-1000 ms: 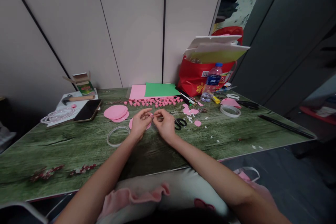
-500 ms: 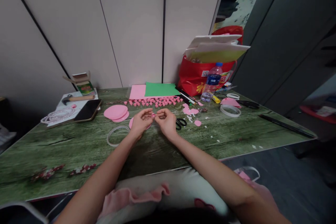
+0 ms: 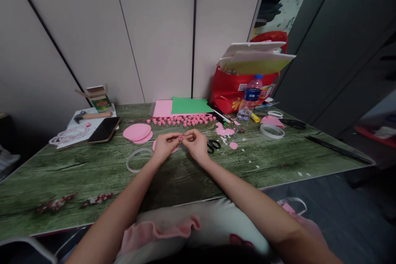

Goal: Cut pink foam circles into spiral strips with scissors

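Observation:
My left hand and my right hand meet fingertip to fingertip over the table. Between them they pinch a small pink paper piece, mostly covered by the fingers; it looks like a rolled paper rose. Under my left hand lies a pink paper disc, partly hidden. Beside my right hand rest black-handled scissors, their blades out of sight. Behind both hands stretches a row of small pink paper roses. A stack of pink paper circles lies to the left, near a roll of tape.
Pink and green sheets lie at the back. Pink scraps are scattered right of the scissors. Further right stand a water bottle and a red bag; another tape roll lies nearby. A phone and a hammer are at left.
The fingers of my left hand have straightened and closed in over the small pink piece, so less of it shows. Both hands otherwise stay in place.

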The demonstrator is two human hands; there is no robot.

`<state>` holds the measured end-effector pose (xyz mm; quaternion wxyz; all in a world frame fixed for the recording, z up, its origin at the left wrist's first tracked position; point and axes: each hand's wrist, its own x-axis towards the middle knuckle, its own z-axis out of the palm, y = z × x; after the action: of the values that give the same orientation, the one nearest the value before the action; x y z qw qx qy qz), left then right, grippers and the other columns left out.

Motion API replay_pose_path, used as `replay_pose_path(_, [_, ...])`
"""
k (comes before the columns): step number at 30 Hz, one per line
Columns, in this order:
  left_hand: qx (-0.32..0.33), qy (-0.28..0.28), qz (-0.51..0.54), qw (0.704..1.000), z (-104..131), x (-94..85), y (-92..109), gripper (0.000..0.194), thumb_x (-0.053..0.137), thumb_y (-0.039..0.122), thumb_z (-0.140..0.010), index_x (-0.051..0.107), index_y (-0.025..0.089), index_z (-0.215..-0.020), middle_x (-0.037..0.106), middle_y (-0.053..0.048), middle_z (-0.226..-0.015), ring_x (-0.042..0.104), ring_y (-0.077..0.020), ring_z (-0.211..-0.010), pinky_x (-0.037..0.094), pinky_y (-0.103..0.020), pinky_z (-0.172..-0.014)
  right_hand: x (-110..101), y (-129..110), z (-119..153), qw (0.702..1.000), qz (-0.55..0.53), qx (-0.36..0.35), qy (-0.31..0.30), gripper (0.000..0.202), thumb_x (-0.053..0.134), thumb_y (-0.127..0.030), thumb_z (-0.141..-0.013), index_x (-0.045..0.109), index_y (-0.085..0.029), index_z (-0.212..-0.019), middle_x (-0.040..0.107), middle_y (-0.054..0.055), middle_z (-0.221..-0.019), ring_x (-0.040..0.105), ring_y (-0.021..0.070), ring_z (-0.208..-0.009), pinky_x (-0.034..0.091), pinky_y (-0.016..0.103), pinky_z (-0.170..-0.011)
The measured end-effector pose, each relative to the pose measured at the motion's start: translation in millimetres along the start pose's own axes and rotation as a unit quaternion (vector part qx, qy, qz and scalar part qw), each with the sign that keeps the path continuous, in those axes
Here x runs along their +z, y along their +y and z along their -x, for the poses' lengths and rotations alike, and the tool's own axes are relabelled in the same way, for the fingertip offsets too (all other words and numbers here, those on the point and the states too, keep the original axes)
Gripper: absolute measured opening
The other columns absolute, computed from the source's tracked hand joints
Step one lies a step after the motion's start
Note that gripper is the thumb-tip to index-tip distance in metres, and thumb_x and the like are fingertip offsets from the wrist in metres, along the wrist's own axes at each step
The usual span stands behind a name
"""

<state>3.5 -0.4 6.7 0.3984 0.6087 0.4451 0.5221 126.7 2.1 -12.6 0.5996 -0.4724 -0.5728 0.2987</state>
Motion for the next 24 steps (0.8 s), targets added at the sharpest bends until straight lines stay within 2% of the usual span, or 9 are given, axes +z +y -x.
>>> replay_pose_path(5, [-0.055,0.005,0.081,0.995,1.7,-0.1,1.7,0.032,0.075,0.030,-0.048,0.070,0.013,-0.075,0.068,-0.005,-0.064,0.060,-0.0151,-0.057,0.050,-0.030,-0.061,-2.9,-3.6,2.1,0.996,0.077,-0.040,-0.012,0.008,0.058,-0.023,-0.065,0.057,-0.018,-0.071,0.065,0.000,-0.067,0.062,0.0139,-0.061,0.049,0.026,-0.062])
replay_pose_path(9, [-0.091,0.022,0.134,0.987,1.7,-0.9,4.0,0.036,0.078,0.027,-0.043,0.069,0.010,-0.074,0.068,-0.006,-0.063,0.060,-0.0140,-0.056,0.051,-0.031,-0.064,-4.5,-4.2,3.2,0.993,0.095,-0.065,-0.024,0.009,0.056,-0.024,-0.069,0.059,-0.019,-0.076,0.067,0.000,-0.071,0.063,0.0148,-0.066,0.048,0.026,-0.063])
replay_pose_path(13, [-0.068,0.069,0.133,0.986,-2.7,-8.4,7.3,0.038,0.078,0.026,-0.044,0.069,0.009,-0.076,0.068,-0.007,-0.065,0.061,-0.0142,-0.058,0.050,-0.032,-0.066,-5.3,-5.3,4.2,0.992,0.100,-0.078,-0.023,0.012,0.052,-0.021,-0.072,0.060,-0.018,-0.081,0.067,0.001,-0.075,0.063,0.0143,-0.067,0.047,0.025,-0.062])
replay_pose_path(16, [-0.020,0.142,0.127,0.982,-10.0,-21.2,8.1,0.037,0.076,0.026,-0.046,0.069,0.010,-0.079,0.068,-0.007,-0.071,0.060,-0.0134,-0.059,0.050,-0.030,-0.065,-2.2,-12.1,8.4,0.979,0.123,-0.133,-0.088,0.015,0.048,-0.015,-0.075,0.061,-0.018,-0.080,0.067,0.001,-0.078,0.061,0.0131,-0.068,0.047,0.025,-0.064])
replay_pose_path(18, [0.010,0.196,0.116,0.974,-15.3,-32.0,7.5,0.035,0.075,0.027,-0.049,0.069,0.010,-0.079,0.068,-0.006,-0.072,0.059,-0.0119,-0.057,0.050,-0.028,-0.063,3.3,-18.1,14.3,0.947,0.137,-0.222,-0.185,0.018,0.047,-0.012,-0.076,0.062,-0.019,-0.082,0.067,0.002,-0.085,0.060,0.0136,-0.078,0.045,0.028,-0.075])
replay_pose_path(21, [0.031,0.261,0.092,0.961,-21.2,-46.9,6.2,0.033,0.071,0.027,-0.052,0.068,0.010,-0.081,0.067,-0.005,-0.068,0.058,-0.0112,-0.056,0.049,-0.025,-0.058,14.5,-23.8,26.9,0.858,0.168,-0.357,-0.328,0.025,0.047,-0.013,-0.080,0.058,-0.020,-0.100,0.061,0.003,-0.108,0.049,0.0166,-0.103,0.036,0.034,-0.091])
replay_pose_path(24, [0.027,0.288,0.087,0.953,-23.7,-54.8,5.7,0.035,0.069,0.026,-0.055,0.067,0.010,-0.085,0.065,-0.004,-0.062,0.057,-0.0106,-0.052,0.048,-0.022,-0.051,23.5,-23.9,38.6,0.802,0.234,-0.394,-0.383,0.035,0.044,-0.015,-0.082,0.047,-0.021,-0.117,0.054,0.005,-0.117,0.037,0.0206,-0.110,0.035,0.038,-0.089])
